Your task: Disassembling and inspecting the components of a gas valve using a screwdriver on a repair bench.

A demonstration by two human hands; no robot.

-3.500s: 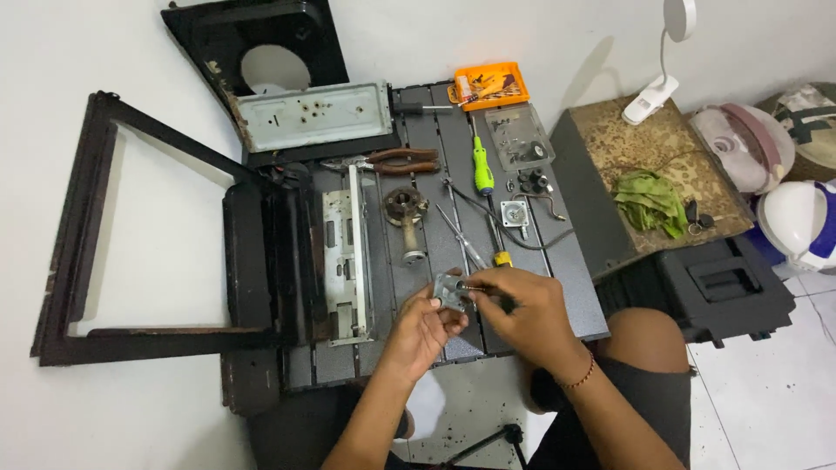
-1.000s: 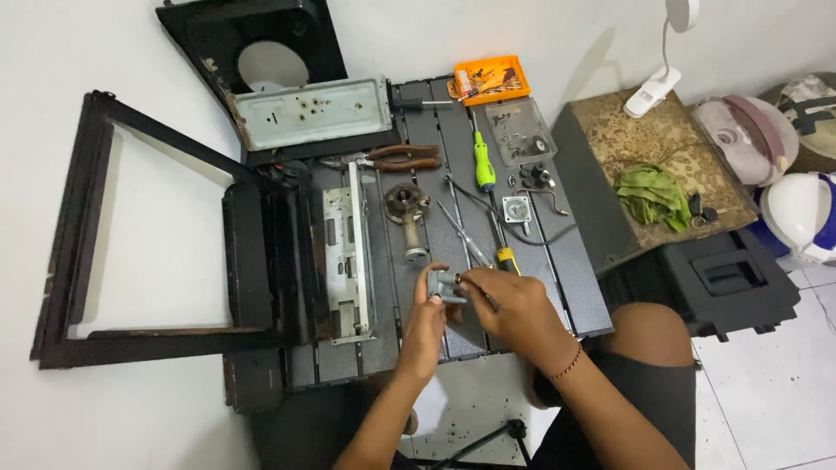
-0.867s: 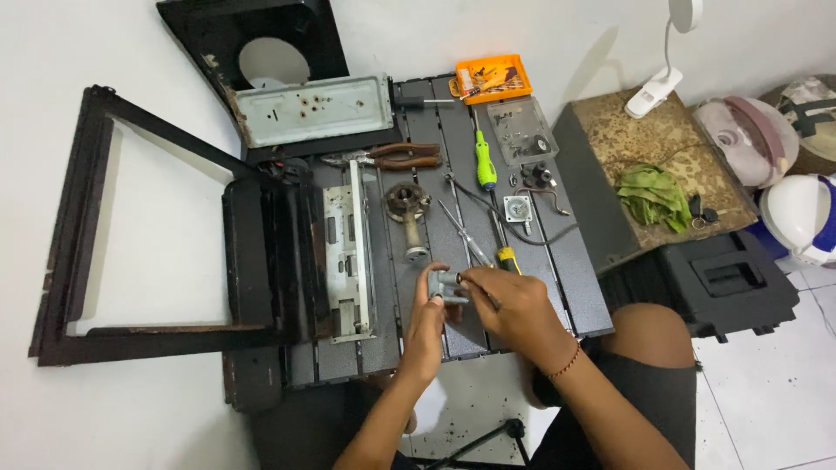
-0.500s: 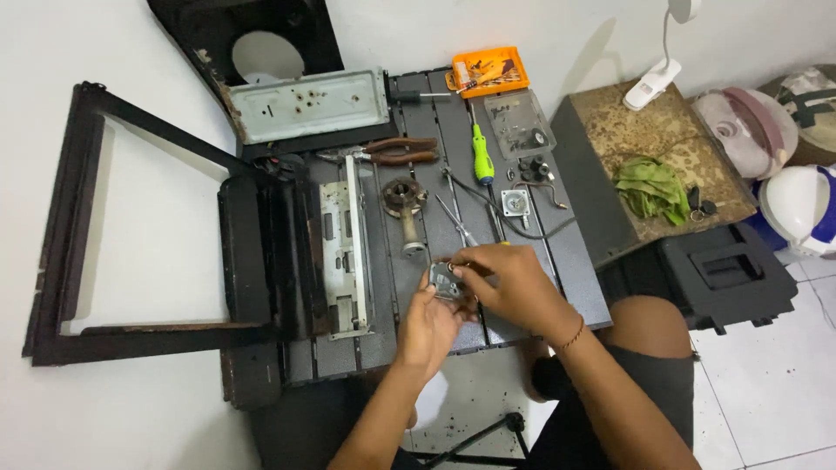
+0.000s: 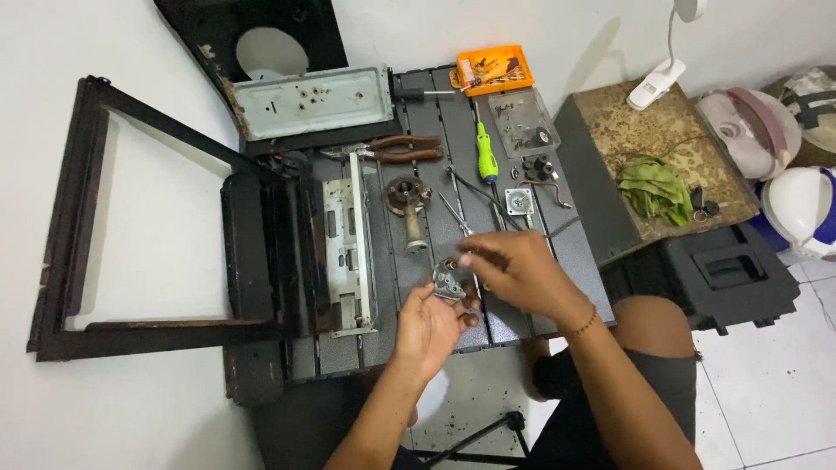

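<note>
The left hand (image 5: 429, 324) cradled a small metal valve part (image 5: 449, 283), fingers curled beneath for support; at three o'clock, the right hand (image 5: 520, 271) pinched its top.

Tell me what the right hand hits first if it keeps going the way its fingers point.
The right hand points left, so probably the small metal part in the left hand; depth is unclear.

2 hands: left hand (image 5: 428, 324), right hand (image 5: 515, 271). 1 small metal part (image 5: 449, 281). 1 green screwdriver (image 5: 484, 153), 1 pr pliers (image 5: 394, 149), 1 orange box (image 5: 495, 69), 1 burner (image 5: 408, 198), 1 lamp (image 5: 664, 52), 1 green rag (image 5: 654, 189), 1 black frame (image 5: 87, 209).
</note>
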